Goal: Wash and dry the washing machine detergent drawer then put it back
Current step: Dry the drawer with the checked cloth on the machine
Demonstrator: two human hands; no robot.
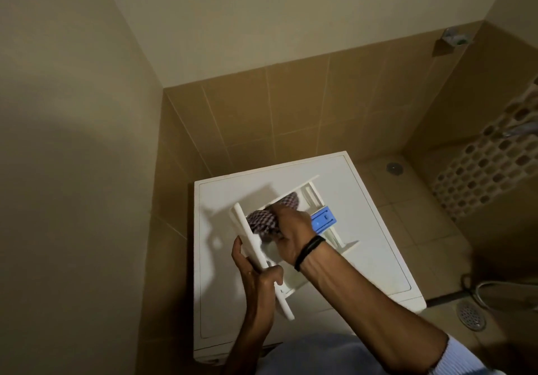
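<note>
Now left hand (256, 275) grips the drawer (313, 197) — right hand (294, 235) clutches checked cloth (262, 221) inside.

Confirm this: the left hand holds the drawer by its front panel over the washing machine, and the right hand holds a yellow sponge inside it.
One thing is wrong: the head view shows the right hand holding a checked cloth, not a yellow sponge. The left hand does hold the drawer by its front panel over the washing machine.
</note>
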